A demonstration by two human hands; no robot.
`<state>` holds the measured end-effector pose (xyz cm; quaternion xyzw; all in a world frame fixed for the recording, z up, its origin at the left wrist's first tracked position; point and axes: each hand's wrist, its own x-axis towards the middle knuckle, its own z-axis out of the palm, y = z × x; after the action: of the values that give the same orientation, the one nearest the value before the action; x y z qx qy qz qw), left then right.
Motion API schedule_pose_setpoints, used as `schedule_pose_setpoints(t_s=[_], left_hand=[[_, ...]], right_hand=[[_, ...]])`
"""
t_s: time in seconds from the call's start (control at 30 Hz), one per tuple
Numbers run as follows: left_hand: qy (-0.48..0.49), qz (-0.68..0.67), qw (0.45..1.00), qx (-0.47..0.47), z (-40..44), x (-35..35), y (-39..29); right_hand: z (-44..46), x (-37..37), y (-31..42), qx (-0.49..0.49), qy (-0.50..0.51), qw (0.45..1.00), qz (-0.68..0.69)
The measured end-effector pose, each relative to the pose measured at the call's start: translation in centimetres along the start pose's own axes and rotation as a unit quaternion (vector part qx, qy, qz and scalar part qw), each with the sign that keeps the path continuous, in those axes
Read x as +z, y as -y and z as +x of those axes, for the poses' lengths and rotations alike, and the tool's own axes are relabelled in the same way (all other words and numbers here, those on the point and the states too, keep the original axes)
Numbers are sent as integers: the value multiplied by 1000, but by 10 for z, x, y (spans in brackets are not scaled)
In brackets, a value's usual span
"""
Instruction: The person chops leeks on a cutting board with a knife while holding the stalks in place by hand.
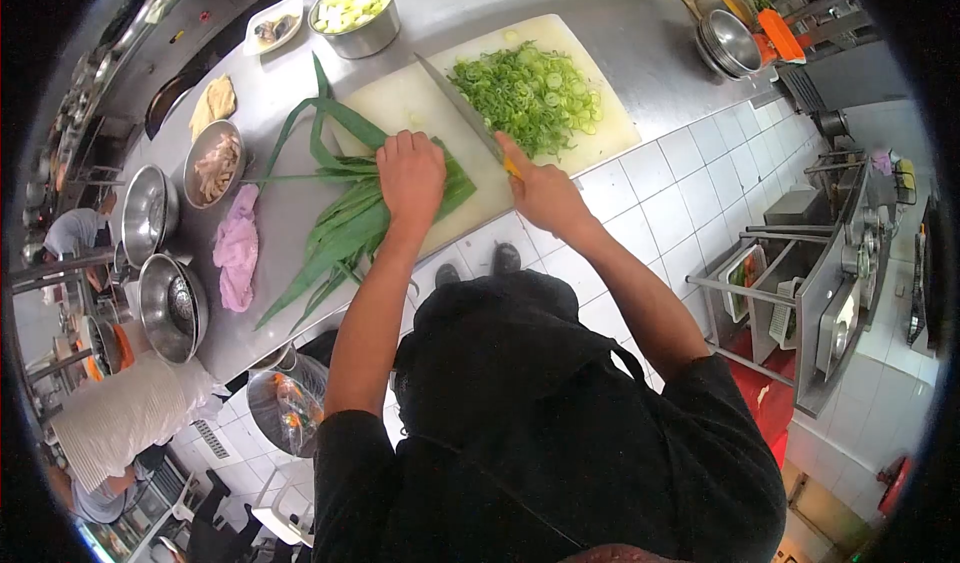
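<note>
My left hand presses with bent fingers on a bundle of long, flat green leek leaves, holding it down. The leaves lie partly on the white cutting board, their loose ends spreading left over the steel table. In my right hand is a kitchen knife by its yellow handle. Its long blade points up and to the left, between the bundle and a heap of sliced green leek. The blade stands apart from the leaves under my left hand.
Behind the board stands a steel pot of pale chopped vegetable beside a white dish. To the left are a bowl of meat strips, a pink cloth and steel bowls. A lined bin stands below the table edge.
</note>
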<state>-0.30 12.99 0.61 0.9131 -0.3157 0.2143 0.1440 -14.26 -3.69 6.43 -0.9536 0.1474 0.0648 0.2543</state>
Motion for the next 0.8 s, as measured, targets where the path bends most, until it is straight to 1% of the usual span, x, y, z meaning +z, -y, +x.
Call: schedule_pose_setpoints(t_s=[0.13, 0.23, 0.33, 0.43, 0.53, 0.73, 0.8], left_hand=[[13, 6, 1000, -10, -1, 2, -4], [11, 6, 1000, -12, 4, 7, -12], [-1, 9, 1000, -14, 11, 15, -21], [-14, 11, 1000, -13, 21, 27, -28], [-8, 1, 1000, -14, 23, 30, -33], [-15, -28, 999, -26, 21, 30, -32], [-20, -33, 999, -23, 23, 30, -32]], right_hand=[[3, -2, -6, 6, -6, 1000, 3], [6, -7, -8, 13, 8, 1000, 10], [8, -7, -11, -9, -12, 1000, 8], [3, -22, 1, 10, 22, 998, 54], [-4, -36, 13, 31, 48, 997, 43], [-16, -53, 27, 25, 59, 998, 15], [-20, -62, 35, 34, 79, 996, 18]])
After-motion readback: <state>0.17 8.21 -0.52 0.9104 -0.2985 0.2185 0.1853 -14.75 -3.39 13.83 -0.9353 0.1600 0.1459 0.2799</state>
